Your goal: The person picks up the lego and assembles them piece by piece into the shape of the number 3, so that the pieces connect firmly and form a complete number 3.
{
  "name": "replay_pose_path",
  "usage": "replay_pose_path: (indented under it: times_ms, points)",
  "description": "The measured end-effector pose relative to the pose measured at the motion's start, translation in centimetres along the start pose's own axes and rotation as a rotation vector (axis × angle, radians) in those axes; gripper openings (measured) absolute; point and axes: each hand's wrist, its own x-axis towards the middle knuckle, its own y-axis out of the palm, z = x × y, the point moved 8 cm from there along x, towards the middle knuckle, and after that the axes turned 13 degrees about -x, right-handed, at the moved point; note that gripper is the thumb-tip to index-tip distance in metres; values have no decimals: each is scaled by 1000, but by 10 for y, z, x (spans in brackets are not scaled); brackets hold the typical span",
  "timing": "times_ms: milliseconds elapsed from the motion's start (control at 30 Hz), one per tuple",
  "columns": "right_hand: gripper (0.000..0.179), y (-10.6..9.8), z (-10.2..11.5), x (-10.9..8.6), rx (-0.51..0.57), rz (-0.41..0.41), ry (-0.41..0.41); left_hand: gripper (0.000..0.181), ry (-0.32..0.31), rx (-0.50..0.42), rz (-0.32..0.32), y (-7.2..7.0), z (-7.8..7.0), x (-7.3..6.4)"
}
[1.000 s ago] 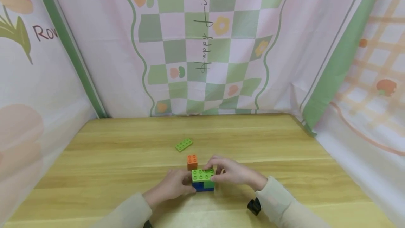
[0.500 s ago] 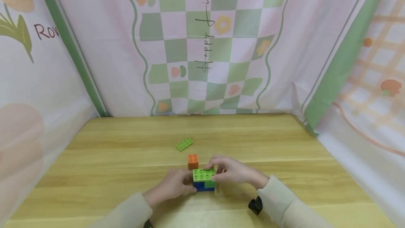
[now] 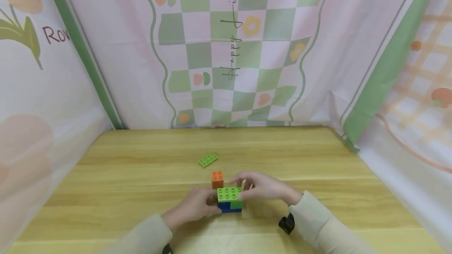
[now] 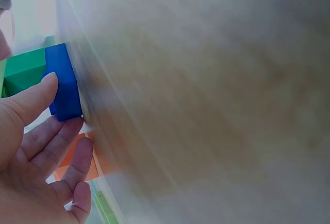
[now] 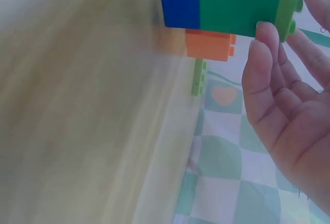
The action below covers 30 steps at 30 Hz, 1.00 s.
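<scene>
A small stack of toy building bricks stands on the table near its front. Its top is a light green studded plate (image 3: 226, 194), over a green brick (image 3: 236, 205) and blue brick parts (image 4: 64, 82) at the bottom. My left hand (image 3: 193, 205) holds the stack's left side, thumb in front and fingers behind the blue part. At the upper right corner is my right hand (image 3: 266, 187), its fingers loosely bent and raised, fingertips close by the plate's edge. Just behind the stack stands an orange brick (image 3: 217, 180), partly hidden by it.
A loose light green studded plate (image 3: 208, 160) lies farther back on the wooden table (image 3: 300, 152). Patterned curtains (image 3: 229, 101) hang behind the table and at both sides. A black wrist camera (image 3: 287, 223) sits below the right sleeve.
My right fingers have lifted off the far right corner of the top plate. My left hand keeps its hold. The head view has shifted slightly.
</scene>
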Motion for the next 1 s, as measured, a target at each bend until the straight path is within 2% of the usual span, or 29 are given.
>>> replay_pose_path:
  times_ms: [267, 533, 800, 1000]
  points:
    - [42, -12, 0, 6, -39, -16, -30, 38, -9, -2, 5, 1, 0, 1]
    - [41, -25, -3, 19, -67, -80, -26, 39, 0, 12, 4, 0, 1, 2]
    - [44, -28, -10, 31, -69, -86, -20, 38, -7, 12, 4, 0, 2, 2]
    - [44, -28, -13, 40, -93, -96, -16, 39, 12, 12, -1, 0, -1, 0]
